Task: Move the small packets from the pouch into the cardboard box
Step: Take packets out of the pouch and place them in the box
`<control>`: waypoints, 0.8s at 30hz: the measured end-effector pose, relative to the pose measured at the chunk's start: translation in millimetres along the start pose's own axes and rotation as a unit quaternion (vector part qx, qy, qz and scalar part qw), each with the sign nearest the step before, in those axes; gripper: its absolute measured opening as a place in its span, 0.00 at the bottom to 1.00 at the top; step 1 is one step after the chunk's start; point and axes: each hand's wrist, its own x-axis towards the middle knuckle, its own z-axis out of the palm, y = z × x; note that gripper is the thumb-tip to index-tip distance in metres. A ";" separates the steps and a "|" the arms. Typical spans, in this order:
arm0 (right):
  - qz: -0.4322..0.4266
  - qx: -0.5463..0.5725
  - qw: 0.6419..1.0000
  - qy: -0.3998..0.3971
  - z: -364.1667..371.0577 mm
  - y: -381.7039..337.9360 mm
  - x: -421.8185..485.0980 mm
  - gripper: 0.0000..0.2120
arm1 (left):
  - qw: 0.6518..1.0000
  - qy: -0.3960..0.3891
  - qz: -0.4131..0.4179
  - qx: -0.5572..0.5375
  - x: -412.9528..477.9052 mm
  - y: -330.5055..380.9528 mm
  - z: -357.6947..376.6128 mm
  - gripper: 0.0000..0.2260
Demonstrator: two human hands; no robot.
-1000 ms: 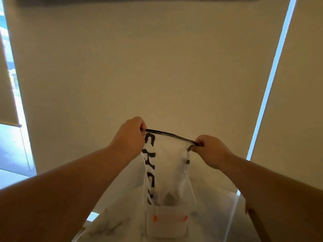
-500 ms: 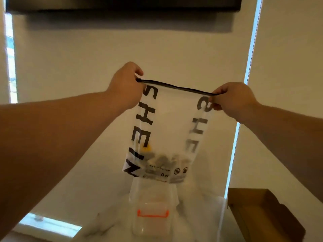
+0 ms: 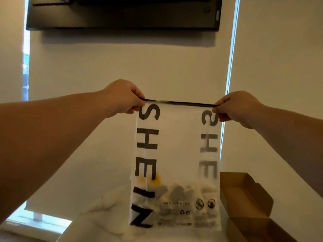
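The frosted zip pouch (image 3: 174, 154) is held upright over the table (image 3: 104, 215). Its black zip strip (image 3: 178, 103) is pinched at one end by the left hand (image 3: 122, 97) and at the other by the right hand (image 3: 234, 107). The small packets (image 3: 178, 194) are heaped at its bottom, seemingly grey and yellow, though blurred by the film. Opening is judged to be the step in hand. The seal must be parted before anything can be moved to the open cardboard box (image 3: 244, 203) just beside the pouch on the right.

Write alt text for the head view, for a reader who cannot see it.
The left hand and right hand pinch the top corners of a translucent pouch, small packets heaped at its bottom. An open cardboard box lies lower right.
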 end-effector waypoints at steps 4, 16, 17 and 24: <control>0.029 0.016 0.999 -0.024 6.1 19.6 -24.6 0.05 | 0.999 -0.024 -0.037 -0.020 -20.5 -13.9 8.6 0.05; -0.017 0.057 0.998 0.000 18.4 48.9 -80.2 0.02 | 0.993 0.099 0.049 -0.039 -87.2 -51.9 14.7 0.04; -0.019 0.040 0.999 -0.010 20.1 54.9 -89.8 0.02 | 0.994 0.090 0.040 -0.039 -98.3 -60.0 17.9 0.04; -0.017 -0.081 0.993 -0.087 34.5 107.4 -152.5 0.06 | 0.992 0.032 -0.063 -0.109 -177.8 -109.7 50.0 0.08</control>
